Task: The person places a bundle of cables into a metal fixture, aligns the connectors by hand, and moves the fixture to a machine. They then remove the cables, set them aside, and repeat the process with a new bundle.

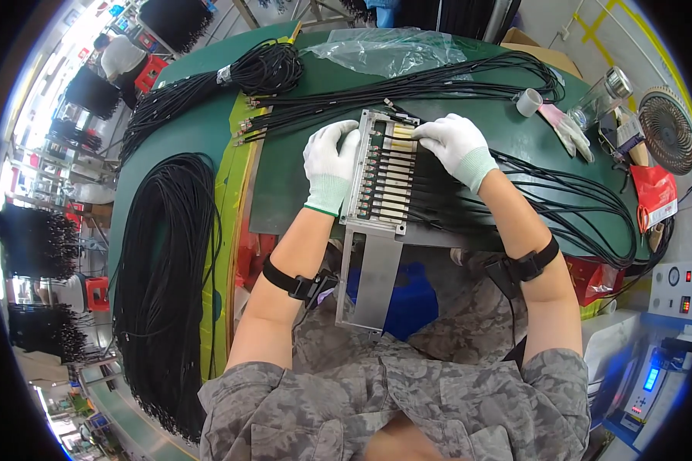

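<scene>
A long metal fixture plate (370, 269) lies at the table's near edge, with a row of black cable ends clamped across its slotted upper part (384, 180). My left hand (329, 163), in a white glove, rests on the fixture's left edge near the top. My right hand (457, 146), gloved too, presses on the cables at the fixture's upper right, fingertips on the top slots. The black cables (561, 200) run off to the right from the fixture.
A large coil of black cable (165, 269) hangs at the left of the green table (300, 192). More cable bundles (231, 77) and a clear plastic bag (388, 50) lie at the back. A tape roll (527, 101), spare gloves (565, 129), jar, small fan (667, 131) stand right.
</scene>
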The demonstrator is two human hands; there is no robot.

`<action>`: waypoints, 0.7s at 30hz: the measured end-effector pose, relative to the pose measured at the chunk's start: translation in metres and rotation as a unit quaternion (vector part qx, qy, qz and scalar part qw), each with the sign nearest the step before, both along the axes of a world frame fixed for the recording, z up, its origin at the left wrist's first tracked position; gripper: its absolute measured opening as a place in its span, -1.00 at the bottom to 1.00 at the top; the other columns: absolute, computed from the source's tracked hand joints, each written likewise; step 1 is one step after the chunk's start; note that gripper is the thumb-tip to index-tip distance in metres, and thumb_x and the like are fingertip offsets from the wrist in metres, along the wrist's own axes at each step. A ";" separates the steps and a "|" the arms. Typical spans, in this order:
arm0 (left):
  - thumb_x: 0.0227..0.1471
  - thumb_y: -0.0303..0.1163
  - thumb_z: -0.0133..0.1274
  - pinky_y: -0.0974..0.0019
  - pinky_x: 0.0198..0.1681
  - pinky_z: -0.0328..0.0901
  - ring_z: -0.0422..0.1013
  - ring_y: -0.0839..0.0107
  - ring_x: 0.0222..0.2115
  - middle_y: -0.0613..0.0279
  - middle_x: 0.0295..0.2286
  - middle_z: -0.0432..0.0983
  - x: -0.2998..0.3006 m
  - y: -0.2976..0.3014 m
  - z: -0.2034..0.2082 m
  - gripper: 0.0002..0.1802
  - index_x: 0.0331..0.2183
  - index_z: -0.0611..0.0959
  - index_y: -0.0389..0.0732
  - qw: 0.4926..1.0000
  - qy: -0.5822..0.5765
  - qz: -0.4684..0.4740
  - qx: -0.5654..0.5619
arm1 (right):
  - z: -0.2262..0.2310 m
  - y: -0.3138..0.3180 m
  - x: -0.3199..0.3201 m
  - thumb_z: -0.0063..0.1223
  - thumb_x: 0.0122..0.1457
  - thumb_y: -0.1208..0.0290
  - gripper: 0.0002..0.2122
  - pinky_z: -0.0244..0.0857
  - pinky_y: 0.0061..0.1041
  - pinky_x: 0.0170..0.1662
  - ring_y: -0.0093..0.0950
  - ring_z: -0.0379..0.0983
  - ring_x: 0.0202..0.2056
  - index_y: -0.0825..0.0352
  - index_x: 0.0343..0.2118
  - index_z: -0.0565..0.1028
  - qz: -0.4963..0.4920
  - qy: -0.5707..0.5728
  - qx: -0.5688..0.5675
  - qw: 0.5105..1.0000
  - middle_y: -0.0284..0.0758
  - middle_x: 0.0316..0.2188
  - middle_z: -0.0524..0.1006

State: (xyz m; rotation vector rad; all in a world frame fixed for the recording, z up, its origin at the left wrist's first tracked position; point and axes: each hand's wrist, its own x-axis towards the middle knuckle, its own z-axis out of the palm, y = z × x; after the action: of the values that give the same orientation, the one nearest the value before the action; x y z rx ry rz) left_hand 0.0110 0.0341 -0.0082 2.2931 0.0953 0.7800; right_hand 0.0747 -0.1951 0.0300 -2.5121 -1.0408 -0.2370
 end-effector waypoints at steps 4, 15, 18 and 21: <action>0.09 -0.29 0.07 0.27 -0.11 0.33 0.49 0.25 -0.26 0.12 -0.33 0.58 0.000 0.000 0.001 -0.75 -0.24 0.68 -0.20 0.999 0.030 -0.017 -0.020 | -0.002 -0.003 0.003 0.08 0.10 0.42 -0.89 0.28 -0.34 -0.17 -0.26 0.40 -0.33 0.14 -0.32 0.58 0.033 -0.007 0.041 0.999 -0.33 -0.46 0.55; 0.10 -0.30 0.03 0.28 -0.17 0.34 0.50 0.26 -0.33 0.11 -0.39 0.57 0.000 0.001 0.001 -0.76 -0.26 0.68 -0.20 0.998 0.051 -0.032 -0.019 | -0.004 0.001 0.001 0.06 0.08 0.42 -0.86 0.29 -0.37 -0.19 -0.30 0.41 -0.31 0.04 -0.32 0.59 0.010 -0.065 -0.025 0.997 -0.38 -0.50 0.51; 0.02 -0.26 0.10 0.18 -0.07 0.30 0.45 0.18 -0.21 0.16 -0.29 0.59 0.002 0.000 0.001 -0.81 -0.31 0.71 -0.05 0.994 0.072 -0.039 -0.069 | -0.005 0.003 -0.001 0.06 0.07 0.44 -0.84 0.29 -0.38 -0.18 -0.31 0.41 -0.29 0.03 -0.31 0.59 0.009 -0.072 -0.040 0.997 -0.37 -0.48 0.51; 0.01 -0.17 0.12 0.11 0.05 0.22 0.37 0.11 -0.07 0.11 -0.14 0.51 0.000 -0.004 0.004 -0.79 -0.28 0.72 0.06 0.995 0.033 -0.098 0.017 | -0.006 0.007 -0.007 0.07 0.06 0.46 -0.83 0.28 -0.36 -0.16 -0.29 0.38 -0.28 0.06 -0.29 0.59 0.007 -0.062 -0.044 0.997 -0.36 -0.43 0.51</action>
State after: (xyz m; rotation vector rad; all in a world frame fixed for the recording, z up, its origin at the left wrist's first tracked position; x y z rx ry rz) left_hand 0.0113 0.0302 -0.0045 2.3191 -0.1115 0.6086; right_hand 0.0680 -0.1877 0.0244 -2.5954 -1.1410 -0.3538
